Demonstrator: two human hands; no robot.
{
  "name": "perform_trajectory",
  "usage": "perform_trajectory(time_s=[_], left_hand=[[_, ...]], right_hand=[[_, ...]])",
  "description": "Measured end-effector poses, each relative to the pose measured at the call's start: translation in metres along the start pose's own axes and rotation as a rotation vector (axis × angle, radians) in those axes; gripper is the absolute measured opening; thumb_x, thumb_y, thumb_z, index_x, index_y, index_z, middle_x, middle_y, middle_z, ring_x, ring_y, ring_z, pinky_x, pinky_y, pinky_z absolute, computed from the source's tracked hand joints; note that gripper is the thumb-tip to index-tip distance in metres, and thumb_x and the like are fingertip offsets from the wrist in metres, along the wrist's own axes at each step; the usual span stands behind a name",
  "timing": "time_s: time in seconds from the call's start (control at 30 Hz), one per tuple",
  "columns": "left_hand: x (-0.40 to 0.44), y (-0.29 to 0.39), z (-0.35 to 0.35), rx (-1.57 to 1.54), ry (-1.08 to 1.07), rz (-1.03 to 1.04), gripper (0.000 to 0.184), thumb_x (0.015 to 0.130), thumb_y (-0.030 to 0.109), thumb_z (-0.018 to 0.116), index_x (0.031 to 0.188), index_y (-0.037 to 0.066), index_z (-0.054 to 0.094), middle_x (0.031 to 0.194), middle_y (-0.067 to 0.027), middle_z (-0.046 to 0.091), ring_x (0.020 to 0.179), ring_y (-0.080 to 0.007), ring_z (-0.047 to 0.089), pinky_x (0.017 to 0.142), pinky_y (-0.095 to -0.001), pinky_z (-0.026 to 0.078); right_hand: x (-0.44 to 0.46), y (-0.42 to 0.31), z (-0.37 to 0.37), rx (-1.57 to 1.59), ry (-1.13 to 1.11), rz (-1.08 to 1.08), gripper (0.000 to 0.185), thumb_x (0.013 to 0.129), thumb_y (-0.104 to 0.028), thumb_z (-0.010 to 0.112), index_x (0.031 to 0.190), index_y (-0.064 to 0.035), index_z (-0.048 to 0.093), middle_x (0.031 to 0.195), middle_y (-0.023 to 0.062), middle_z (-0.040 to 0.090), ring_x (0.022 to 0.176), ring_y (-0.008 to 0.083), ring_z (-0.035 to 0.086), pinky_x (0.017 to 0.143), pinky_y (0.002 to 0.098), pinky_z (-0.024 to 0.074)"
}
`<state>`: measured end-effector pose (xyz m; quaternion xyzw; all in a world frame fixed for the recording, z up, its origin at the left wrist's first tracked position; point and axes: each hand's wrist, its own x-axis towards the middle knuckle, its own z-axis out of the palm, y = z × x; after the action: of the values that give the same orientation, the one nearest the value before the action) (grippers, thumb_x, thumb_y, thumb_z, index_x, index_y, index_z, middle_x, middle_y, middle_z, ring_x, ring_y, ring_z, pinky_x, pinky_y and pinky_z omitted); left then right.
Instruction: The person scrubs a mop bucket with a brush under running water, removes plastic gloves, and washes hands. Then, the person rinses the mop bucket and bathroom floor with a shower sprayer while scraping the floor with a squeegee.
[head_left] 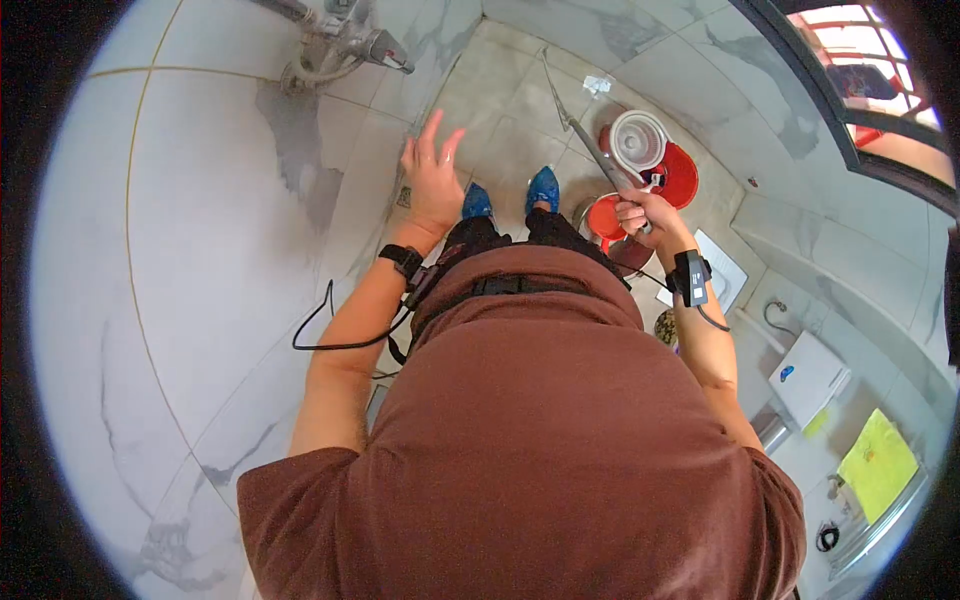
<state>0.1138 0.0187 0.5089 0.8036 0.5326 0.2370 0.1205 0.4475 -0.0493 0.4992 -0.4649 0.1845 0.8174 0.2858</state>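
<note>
My right hand is closed around the grey handle of a squeegee. The handle slants up and left from my fist, and its thin blade end lies over the tiled floor. Fingers spread and with nothing in them, my left hand hangs over the floor near the left wall. Just beyond my right hand stand a red bucket and a white round basin. Below the squeegee's handle a smaller red container is partly covered by my hand.
Blue shoe covers are on my feet. A tap fitting sticks out from the wall at upper left. On the right are a white cistern, a yellow-green cloth on a rail and a dark-framed window. Cables hang from both wrists.
</note>
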Motion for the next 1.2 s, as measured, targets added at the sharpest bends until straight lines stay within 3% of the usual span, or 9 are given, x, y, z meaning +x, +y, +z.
perform_trajectory(time_s=[0.13, 0.23, 0.43, 0.67, 0.83, 0.9, 1.0, 1.13, 1.2], left_hand=[[0.005, 0.006, 0.005, -0.135, 0.224, -0.303, 0.049, 0.065, -0.007, 0.046, 0.112, 0.005, 0.042, 0.125, -0.0167, 0.032, 0.117, -0.0317, 0.031, 0.096, -0.0454, 0.024], [0.010, 0.017, 0.016, -0.347, 0.197, -0.374, 0.050, 0.065, -0.008, 0.044, 0.113, 0.004, 0.040, 0.119, -0.0194, 0.036, 0.114, -0.0343, 0.033, 0.095, -0.0404, 0.027], [-0.018, -0.007, -0.005, -0.706, -0.372, -0.344, 0.058, 0.062, -0.007, 0.042, 0.119, 0.001, 0.035, 0.114, -0.0252, 0.039, 0.113, -0.0366, 0.034, 0.096, -0.0389, 0.026], [-0.087, 0.021, -0.014, -0.243, -0.479, -0.478, 0.070, 0.062, -0.008, 0.047, 0.128, 0.000, 0.023, 0.131, -0.0267, 0.019, 0.122, -0.0402, 0.019, 0.101, -0.0412, 0.020], [-0.064, 0.017, 0.040, -0.084, -0.124, -0.447, 0.072, 0.064, -0.006, 0.052, 0.129, -0.001, 0.021, 0.132, -0.0291, 0.010, 0.122, -0.0441, 0.016, 0.099, -0.0465, 0.019], [-0.055, 0.016, 0.049, -0.009, -0.063, -0.499, 0.073, 0.064, -0.005, 0.053, 0.129, -0.001, 0.021, 0.132, -0.0301, 0.008, 0.121, -0.0456, 0.016, 0.099, -0.0480, 0.019], [-0.047, 0.031, 0.051, -0.127, -0.177, -0.386, 0.081, 0.059, -0.009, 0.055, 0.131, 0.004, 0.021, 0.135, -0.0265, 0.007, 0.125, -0.0415, 0.013, 0.101, -0.0449, 0.017], [-0.039, 0.025, 0.070, -0.143, -0.272, -0.348, 0.068, 0.064, -0.003, 0.054, 0.127, 0.002, 0.029, 0.132, -0.0302, 0.010, 0.121, -0.0436, 0.018, 0.097, -0.0459, 0.024], [-0.027, 0.012, 0.055, -0.156, -0.365, -0.401, 0.063, 0.063, -0.003, 0.053, 0.124, 0.004, 0.035, 0.132, -0.0299, 0.013, 0.121, -0.0406, 0.023, 0.096, -0.0427, 0.027]], right_hand=[[0.004, 0.003, -0.008, -0.114, 0.048, -0.005, 0.017, 0.087, -0.011, 0.039, 0.071, -0.0063, 0.038, 0.056, -0.0055, 0.033, 0.040, -0.0006, 0.029, 0.032, 0.0126, 0.0212], [0.004, 0.005, -0.003, -0.257, 0.142, -0.024, 0.017, 0.087, -0.011, 0.039, 0.071, -0.0067, 0.038, 0.055, -0.0062, 0.033, 0.040, -0.0008, 0.029, 0.032, 0.0125, 0.0202], [0.005, -0.001, -0.003, -0.327, 0.094, -0.042, 0.016, 0.087, -0.011, 0.040, 0.072, -0.0072, 0.039, 0.055, -0.0068, 0.032, 0.040, -0.0009, 0.028, 0.032, 0.0131, 0.0184], [-0.006, -0.004, 0.009, -0.276, 0.099, -0.006, 0.013, 0.085, -0.009, 0.042, 0.073, -0.0071, 0.039, 0.057, -0.0049, 0.035, 0.041, -0.0004, 0.030, 0.032, 0.0129, 0.0202], [-0.001, -0.003, 0.001, -0.217, 0.117, 0.019, 0.015, 0.085, -0.008, 0.040, 0.070, -0.0077, 0.038, 0.054, -0.0059, 0.032, 0.040, 0.0000, 0.029, 0.032, 0.0133, 0.0194], [0.001, -0.004, -0.010, -0.298, 0.198, 0.004, 0.008, 0.087, -0.011, 0.040, 0.081, -0.0053, 0.041, 0.055, -0.0057, 0.032, 0.040, -0.0002, 0.028, 0.032, 0.0128, 0.0185], [0.000, -0.003, -0.004, -0.408, 0.173, -0.012, 0.010, 0.086, -0.011, 0.041, 0.079, -0.0046, 0.046, 0.056, -0.0055, 0.033, 0.040, 0.0003, 0.027, 0.033, 0.0141, 0.0187], [-0.014, 0.006, 0.017, -0.700, 0.192, -0.101, 0.018, 0.081, -0.009, 0.048, 0.064, -0.0066, 0.047, 0.056, -0.0041, 0.042, 0.041, 0.0022, 0.034, 0.035, 0.0174, 0.0202], [-0.015, -0.001, 0.003, -0.906, 0.216, -0.158, 0.016, 0.082, -0.014, 0.048, 0.068, -0.0051, 0.049, 0.053, -0.0037, 0.040, 0.042, 0.0058, 0.037, 0.035, 0.0213, 0.0279]])
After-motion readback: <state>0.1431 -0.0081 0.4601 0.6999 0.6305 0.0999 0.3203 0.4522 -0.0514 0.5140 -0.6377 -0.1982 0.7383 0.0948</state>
